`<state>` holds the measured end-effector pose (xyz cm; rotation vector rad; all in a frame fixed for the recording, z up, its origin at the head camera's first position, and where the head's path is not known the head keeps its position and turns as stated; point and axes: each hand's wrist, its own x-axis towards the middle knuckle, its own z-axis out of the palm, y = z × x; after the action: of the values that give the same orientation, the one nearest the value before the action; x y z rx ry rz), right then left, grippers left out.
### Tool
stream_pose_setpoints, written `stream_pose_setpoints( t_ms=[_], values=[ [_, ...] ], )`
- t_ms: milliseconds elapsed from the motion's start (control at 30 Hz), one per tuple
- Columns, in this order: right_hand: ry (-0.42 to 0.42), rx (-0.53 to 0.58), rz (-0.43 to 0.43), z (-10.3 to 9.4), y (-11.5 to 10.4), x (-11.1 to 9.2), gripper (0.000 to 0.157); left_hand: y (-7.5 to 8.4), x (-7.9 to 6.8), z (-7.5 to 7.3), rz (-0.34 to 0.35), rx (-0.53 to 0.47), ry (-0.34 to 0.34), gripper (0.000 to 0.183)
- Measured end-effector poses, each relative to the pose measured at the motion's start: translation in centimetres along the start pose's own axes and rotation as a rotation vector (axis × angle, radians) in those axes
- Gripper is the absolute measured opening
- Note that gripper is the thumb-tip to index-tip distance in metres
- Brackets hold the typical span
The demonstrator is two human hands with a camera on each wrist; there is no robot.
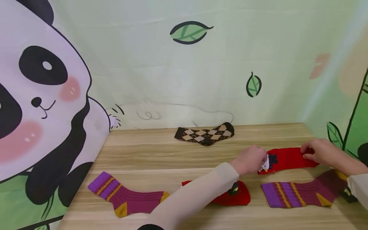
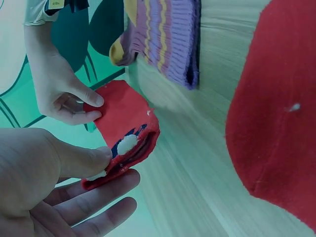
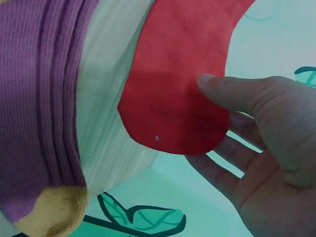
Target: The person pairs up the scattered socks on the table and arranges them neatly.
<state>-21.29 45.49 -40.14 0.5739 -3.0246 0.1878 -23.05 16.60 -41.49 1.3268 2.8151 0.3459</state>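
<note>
A red sock (image 1: pixel 288 158) with a white and dark figure near its cuff is stretched between both hands over the right part of the table. My left hand (image 1: pixel 249 159) pinches the cuff end between thumb and fingers; the left wrist view shows the cuff opening (image 2: pixel 140 150). At the other end, my right hand (image 1: pixel 323 155) pinches the rounded foot part, thumb on top and fingers beneath, as the right wrist view shows. Another red sock (image 1: pixel 234 196) lies below the left forearm, which hides part of it.
On the wooden table (image 1: pixel 138 153) lie a purple and mustard sock (image 1: pixel 138 201) at the left and a similar purple sock (image 1: pixel 304 193) at the right, near the right wrist. An argyle sock (image 1: pixel 205 134) lies at the back, before the cloth backdrop (image 1: pixel 149 64).
</note>
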Motion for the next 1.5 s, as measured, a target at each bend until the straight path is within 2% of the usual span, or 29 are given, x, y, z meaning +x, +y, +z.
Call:
stream_pose_setpoints(
  t_ms=[167, 433, 1000, 1500],
  values=[
    [0.067, -0.006, -0.023, -0.1, -0.3, -0.2, 0.016, -0.2, -0.5, -0.5, 0.032, -0.006, 0.025, 0.027],
    [0.098, -0.037, 0.041, 0.0, -0.9, 0.0, 0.019, -0.6, -1.4, -1.0, 0.044, -0.054, 0.045, 0.027],
    [0.197, -0.069, -0.024, -0.2, -2.2, -0.4, 0.022, -1.4, -2.9, -2.2, 0.053, -0.053, 0.099, 0.009],
    [0.286, -0.094, -0.089, -0.1, -3.7, -0.7, 0.027, -2.3, -4.3, -2.8, 0.050, -0.036, 0.139, 0.007]
  ],
)
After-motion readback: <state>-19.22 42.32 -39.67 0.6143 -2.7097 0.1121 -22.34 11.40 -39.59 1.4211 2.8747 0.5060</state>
